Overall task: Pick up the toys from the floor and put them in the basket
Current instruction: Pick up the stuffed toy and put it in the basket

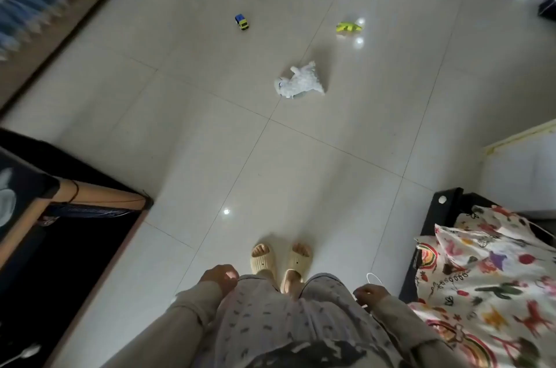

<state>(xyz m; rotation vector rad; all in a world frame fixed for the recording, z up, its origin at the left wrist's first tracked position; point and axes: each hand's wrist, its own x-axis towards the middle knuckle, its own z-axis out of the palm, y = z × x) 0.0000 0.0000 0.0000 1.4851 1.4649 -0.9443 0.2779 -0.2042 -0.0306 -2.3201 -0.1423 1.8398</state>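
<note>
Standing on the tiled floor in pale slippers, you hang both arms by your legs: your left hand is loosely curled around nothing, your right hand likewise holds no toy. Ahead lie a white plush toy, a blue-and-yellow toy truck and a yellow-green toy, all well apart. A patterned cloth sits at your right.
</note>
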